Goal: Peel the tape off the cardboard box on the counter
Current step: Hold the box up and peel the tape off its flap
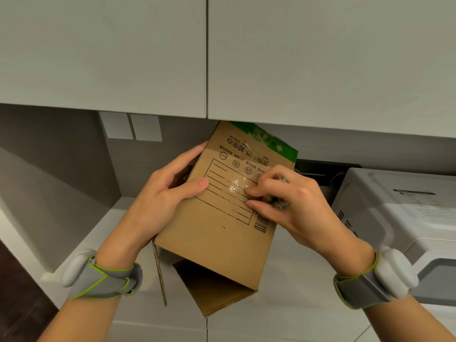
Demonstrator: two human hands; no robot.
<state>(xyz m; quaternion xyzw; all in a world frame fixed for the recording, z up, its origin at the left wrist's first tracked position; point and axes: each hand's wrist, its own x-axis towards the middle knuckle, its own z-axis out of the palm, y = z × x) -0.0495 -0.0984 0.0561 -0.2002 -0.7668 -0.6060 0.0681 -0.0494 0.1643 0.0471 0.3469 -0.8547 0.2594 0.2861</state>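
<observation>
clear shiny tape [238,185] clings to the printed face of the brown cardboard box [217,233], which is held tilted over the white counter [296,280]. the left hand [162,201] grips the box's left edge, thumb on the face. the right hand [293,206] pinches the tape's end, fingers curled round a crumpled wad [278,204].

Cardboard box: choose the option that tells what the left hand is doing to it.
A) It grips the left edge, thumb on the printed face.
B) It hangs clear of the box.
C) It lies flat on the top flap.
A: the left hand wraps round the left edge of the cardboard box with its thumb on the printed face, while the right hand picks at the clear tape.
</observation>
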